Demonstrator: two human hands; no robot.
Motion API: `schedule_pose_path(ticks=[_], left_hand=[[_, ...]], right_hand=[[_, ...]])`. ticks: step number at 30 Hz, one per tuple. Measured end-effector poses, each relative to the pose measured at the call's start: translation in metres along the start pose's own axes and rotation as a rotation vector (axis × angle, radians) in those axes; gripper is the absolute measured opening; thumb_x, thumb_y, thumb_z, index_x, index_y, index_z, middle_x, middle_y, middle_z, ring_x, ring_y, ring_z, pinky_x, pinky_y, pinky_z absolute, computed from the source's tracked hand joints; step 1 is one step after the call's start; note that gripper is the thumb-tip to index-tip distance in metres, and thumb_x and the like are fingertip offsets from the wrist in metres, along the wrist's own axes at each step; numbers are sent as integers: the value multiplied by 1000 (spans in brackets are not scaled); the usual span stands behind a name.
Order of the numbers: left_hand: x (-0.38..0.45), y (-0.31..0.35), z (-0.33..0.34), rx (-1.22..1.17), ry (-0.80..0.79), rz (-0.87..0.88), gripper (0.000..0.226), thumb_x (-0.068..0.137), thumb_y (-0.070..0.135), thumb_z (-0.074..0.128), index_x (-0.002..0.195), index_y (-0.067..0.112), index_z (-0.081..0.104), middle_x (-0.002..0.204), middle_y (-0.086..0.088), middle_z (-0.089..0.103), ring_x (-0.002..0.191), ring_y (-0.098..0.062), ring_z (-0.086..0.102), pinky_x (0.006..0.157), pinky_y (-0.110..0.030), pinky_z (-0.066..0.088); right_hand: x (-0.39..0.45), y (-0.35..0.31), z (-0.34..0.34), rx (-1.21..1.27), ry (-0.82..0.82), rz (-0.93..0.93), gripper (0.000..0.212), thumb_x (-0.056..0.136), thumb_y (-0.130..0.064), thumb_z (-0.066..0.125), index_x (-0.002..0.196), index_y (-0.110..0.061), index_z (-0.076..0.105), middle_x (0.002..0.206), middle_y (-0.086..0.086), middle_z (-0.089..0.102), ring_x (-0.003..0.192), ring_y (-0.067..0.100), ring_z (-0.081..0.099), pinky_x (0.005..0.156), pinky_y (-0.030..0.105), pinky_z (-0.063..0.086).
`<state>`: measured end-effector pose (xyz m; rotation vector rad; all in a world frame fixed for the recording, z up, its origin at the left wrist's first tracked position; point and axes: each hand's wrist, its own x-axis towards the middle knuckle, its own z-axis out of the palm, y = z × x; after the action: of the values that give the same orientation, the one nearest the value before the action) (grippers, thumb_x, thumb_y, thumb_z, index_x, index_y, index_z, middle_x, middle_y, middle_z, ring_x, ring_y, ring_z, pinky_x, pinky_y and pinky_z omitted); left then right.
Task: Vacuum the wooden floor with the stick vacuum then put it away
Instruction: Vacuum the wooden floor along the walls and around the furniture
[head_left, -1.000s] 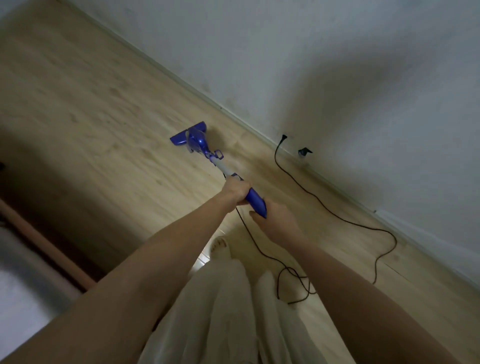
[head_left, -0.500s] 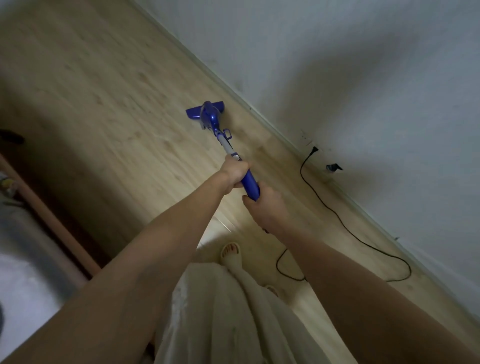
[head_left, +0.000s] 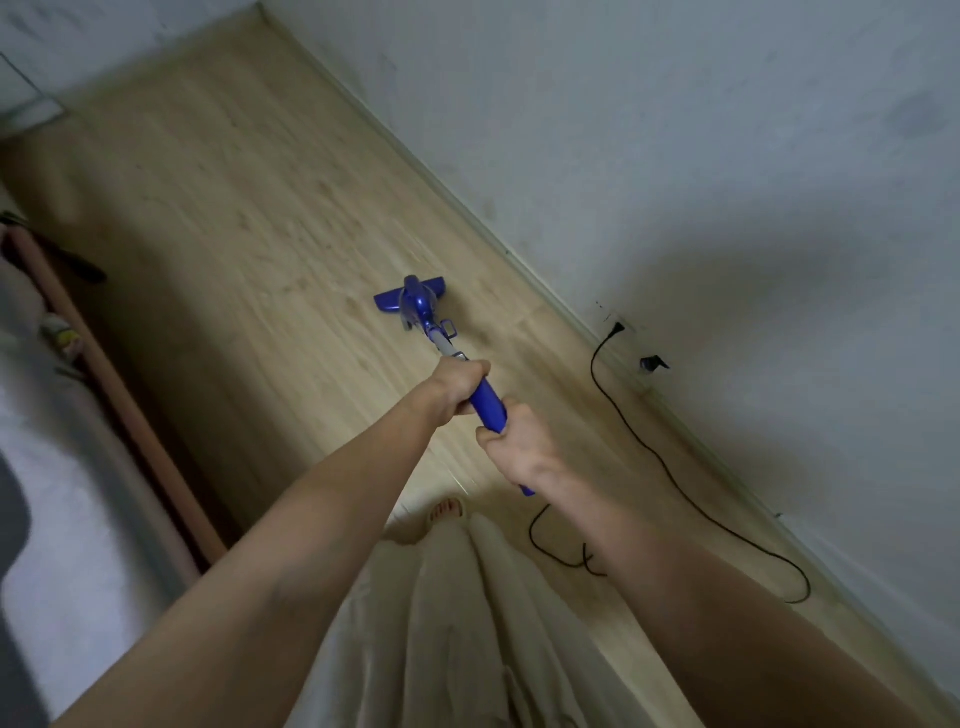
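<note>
Vacuuming is under way: 2 hands, left hand ahead of right hand, curl their fingers round the blue stick vacuum, its head on the wooden floor well beyond them, seemingly mid-stroke; next, another pass clear of the cord.

No text, label, brand, number or sign can be read anywhere in this view. The blue stick vacuum shows no legible marking, and the small packet at the bed's edge is too blurred to make out any print.
</note>
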<state>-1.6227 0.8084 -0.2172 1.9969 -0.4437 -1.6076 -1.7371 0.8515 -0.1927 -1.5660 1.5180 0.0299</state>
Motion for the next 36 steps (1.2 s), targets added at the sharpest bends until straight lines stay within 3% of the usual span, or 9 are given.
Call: schedule_pose_path(ticks=[3,6,11,15,21,28,32,36], left_hand=[[-32,-15,17,-36,-6,-31,9,93,15,50,91,8,43,75,-6,50,64,-15,52,56,-26,49],[-60,-26,30,-87,-9,-50,12,93,15,49,85,10,43,76,-5,49,65,-14,52,62,-27,51],[-106,-35,50,-185,-35,-55,19,96,13,47,78,13,41,72,-2,44,63,-11,49,53,-22,50],[-135,-37,65,-258,-61,-69,21,96,11,45,76,13,41,69,-2,43,62,-11,48,47,-21,50],[-153,-48,78,-270,-152,-138,14,94,11,50,80,11,45,79,-4,51,71,-11,54,62,-24,54],[-141,-44,74,-201,-133,-91,18,96,15,51,80,11,43,77,-4,48,70,-12,51,65,-26,51],[-120,-40,67,-146,-115,-60,20,96,16,51,79,11,41,73,-4,45,64,-12,49,54,-24,49],[-84,-33,47,-106,-81,-31,19,95,15,50,79,14,40,71,-3,46,61,-12,49,54,-23,48]], right_hand=[[-30,15,-14,-52,-44,-17,16,87,-23,55,98,-12,50,83,9,60,72,32,60,65,35,50],[-59,23,-27,-85,-99,-25,21,88,-25,54,104,-12,52,88,13,63,74,35,62,66,39,54],[-101,30,-50,-133,-148,-3,20,91,-25,52,107,-14,49,91,9,57,64,25,57,51,30,47],[-131,31,-71,-135,-195,9,1,95,-19,49,94,-17,48,81,8,56,46,19,54,36,23,44],[-166,37,-91,-176,-251,46,7,97,-19,48,94,-14,44,74,10,59,46,21,57,42,27,51],[-158,40,-77,-9,-209,76,18,98,-25,52,106,-10,48,71,9,57,42,18,54,38,24,46],[-134,38,-64,19,-179,82,21,97,-27,53,109,-11,48,74,10,58,44,19,54,39,25,47],[-93,29,-42,15,-138,84,17,95,-27,53,103,-13,48,73,8,58,42,21,54,41,30,52]])
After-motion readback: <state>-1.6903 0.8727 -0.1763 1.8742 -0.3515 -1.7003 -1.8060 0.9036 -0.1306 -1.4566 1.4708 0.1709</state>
